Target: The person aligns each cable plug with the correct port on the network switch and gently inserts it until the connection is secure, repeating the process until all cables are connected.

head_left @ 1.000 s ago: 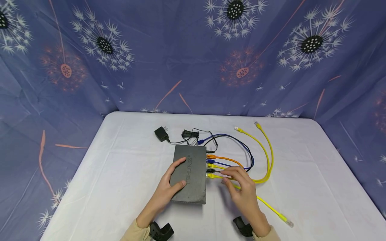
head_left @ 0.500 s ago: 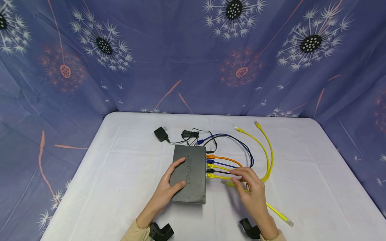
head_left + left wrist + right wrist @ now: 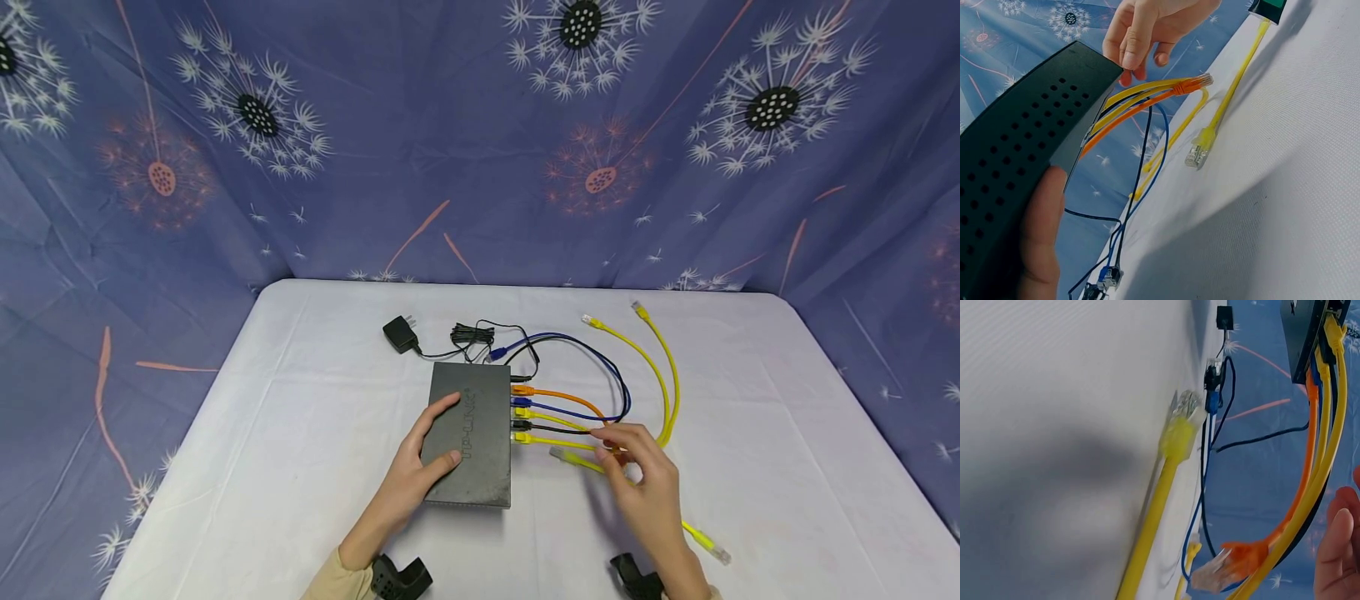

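My left hand (image 3: 405, 475) grips the dark grey TP-LINK network switch (image 3: 487, 475) from its left side, thumb and a finger lying on its top. In the left wrist view the switch (image 3: 1041, 119) stands off the table. Plugged along its right side are an orange cable (image 3: 555, 392), a blue cable (image 3: 558, 407), a black cable (image 3: 555, 429) and two yellow cables (image 3: 558, 442). My right hand (image 3: 645, 483) hovers beside them, fingers bent, with a gap between thumb and forefinger; the forefinger tip is close to the black cable. A loose orange plug (image 3: 1229, 565) hangs near that hand.
A black power adapter (image 3: 401, 334) and its bundled cord (image 3: 472, 334) lie behind the switch. Loose yellow plugs (image 3: 595, 323) lie at the back right, and another yellow plug (image 3: 711, 546) at the front right. A loose blue plug (image 3: 497, 355) rests behind the switch.
My right hand has moved right, away from the switch, along the black cable. A yellow plug below the cables has come into view. My left hand and the switch have hardly moved.
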A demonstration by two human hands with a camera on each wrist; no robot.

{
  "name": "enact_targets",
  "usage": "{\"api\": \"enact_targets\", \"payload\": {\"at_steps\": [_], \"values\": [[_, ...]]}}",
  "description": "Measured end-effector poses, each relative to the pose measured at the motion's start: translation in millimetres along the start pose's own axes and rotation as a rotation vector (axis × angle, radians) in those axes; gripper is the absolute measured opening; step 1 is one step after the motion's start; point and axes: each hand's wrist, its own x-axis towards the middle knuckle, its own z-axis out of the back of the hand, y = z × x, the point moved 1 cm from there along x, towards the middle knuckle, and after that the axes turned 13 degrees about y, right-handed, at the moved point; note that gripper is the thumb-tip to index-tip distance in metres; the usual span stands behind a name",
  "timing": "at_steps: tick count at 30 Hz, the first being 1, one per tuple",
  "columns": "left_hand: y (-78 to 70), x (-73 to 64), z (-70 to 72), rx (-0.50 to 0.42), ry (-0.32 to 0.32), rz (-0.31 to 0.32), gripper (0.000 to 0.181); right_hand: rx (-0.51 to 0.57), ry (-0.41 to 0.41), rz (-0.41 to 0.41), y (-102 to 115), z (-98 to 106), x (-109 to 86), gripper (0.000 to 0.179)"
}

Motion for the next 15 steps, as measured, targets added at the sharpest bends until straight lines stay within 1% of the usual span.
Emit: {"api": "enact_targets", "payload": {"at_steps": [8,15], "values": [[-0.2,-0.4,0.2,-0.008,-0.002,0.004,0.064,-0.027,-0.008,-0.048,-3,5,-8.0,0.037],[2.1,0.3,0.7,-0.011,0.0,0.003,0.064,-0.05,0.017,-0.158,-8,10,-16.0,0.031]]}}
